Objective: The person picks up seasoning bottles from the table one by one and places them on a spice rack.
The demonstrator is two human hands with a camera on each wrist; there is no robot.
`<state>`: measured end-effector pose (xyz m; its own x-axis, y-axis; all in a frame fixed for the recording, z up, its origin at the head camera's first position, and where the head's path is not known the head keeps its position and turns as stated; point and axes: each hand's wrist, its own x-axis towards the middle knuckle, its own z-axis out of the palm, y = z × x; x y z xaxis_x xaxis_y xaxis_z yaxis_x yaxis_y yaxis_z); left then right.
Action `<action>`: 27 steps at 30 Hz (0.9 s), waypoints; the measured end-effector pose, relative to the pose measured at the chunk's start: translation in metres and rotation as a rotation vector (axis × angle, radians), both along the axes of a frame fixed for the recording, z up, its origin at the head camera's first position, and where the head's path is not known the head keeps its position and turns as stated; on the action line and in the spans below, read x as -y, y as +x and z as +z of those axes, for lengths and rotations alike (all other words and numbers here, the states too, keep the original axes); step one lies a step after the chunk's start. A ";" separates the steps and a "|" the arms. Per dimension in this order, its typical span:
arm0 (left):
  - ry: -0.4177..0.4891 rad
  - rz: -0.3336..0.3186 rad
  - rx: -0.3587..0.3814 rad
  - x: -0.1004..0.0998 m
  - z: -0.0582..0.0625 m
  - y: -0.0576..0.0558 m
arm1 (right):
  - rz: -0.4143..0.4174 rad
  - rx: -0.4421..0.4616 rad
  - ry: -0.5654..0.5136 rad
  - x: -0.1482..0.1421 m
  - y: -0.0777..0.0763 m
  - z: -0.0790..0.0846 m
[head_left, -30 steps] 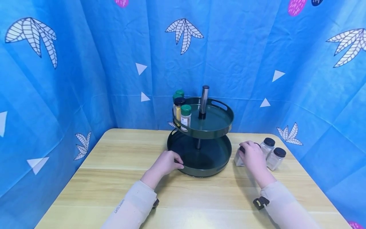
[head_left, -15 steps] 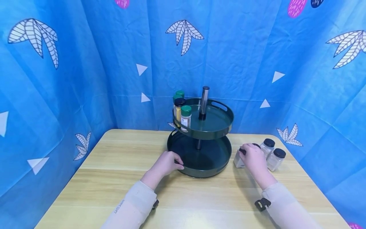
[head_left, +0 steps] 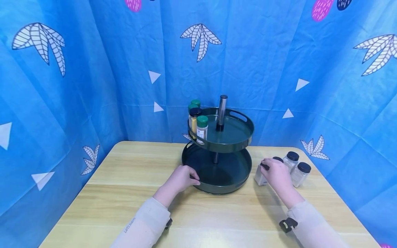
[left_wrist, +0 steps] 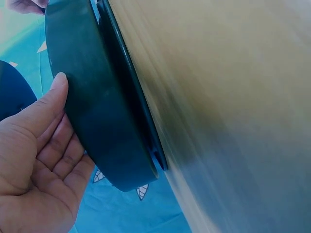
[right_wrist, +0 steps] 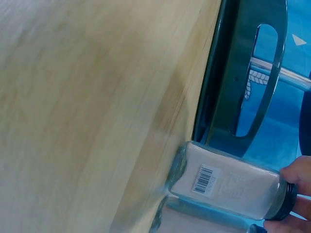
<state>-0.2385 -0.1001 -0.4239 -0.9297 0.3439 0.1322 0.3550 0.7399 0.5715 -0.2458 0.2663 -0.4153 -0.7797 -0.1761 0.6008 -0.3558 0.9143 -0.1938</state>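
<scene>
My left hand (head_left: 183,177) holds the front-left rim of the lower tray (head_left: 218,189) of a dark green two-tier round rack. In the left wrist view the thumb lies at the tray wall's (left_wrist: 92,97) edge, with the other fingers curled beside it. To the right of the rack, my right hand (head_left: 277,174) pinches the black lid of a clear spice jar (right_wrist: 228,182) with pale contents and a barcode label. The jar (head_left: 260,177) leans slightly, its base low at the table. Another jar (right_wrist: 194,218) stands close beside it, partly hidden by the hand in the head view.
More black-lidded jars (head_left: 299,175) stand at the table's right. The upper tray (head_left: 229,148) carries several jars on its left, with green lids (head_left: 202,121) and a black lid (head_left: 195,112). A metal post (head_left: 222,110) rises through it. Blue curtains (head_left: 254,51) enclose the wooden table (head_left: 130,172).
The right hand and its jar have shifted slightly, with the jar tilting a little more. The left hand stays on the lower tray's rim. The whole head view has drifted slightly downward.
</scene>
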 end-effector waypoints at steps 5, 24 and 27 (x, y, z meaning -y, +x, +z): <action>-0.004 0.002 0.013 0.000 -0.002 0.002 | -0.005 0.018 -0.004 -0.001 0.004 0.004; -0.007 -0.015 -0.032 -0.001 -0.002 0.002 | 0.074 -0.142 -0.065 0.012 0.019 0.033; -0.005 -0.005 -0.019 -0.001 -0.001 0.002 | 0.088 -0.154 -0.074 0.016 0.021 0.037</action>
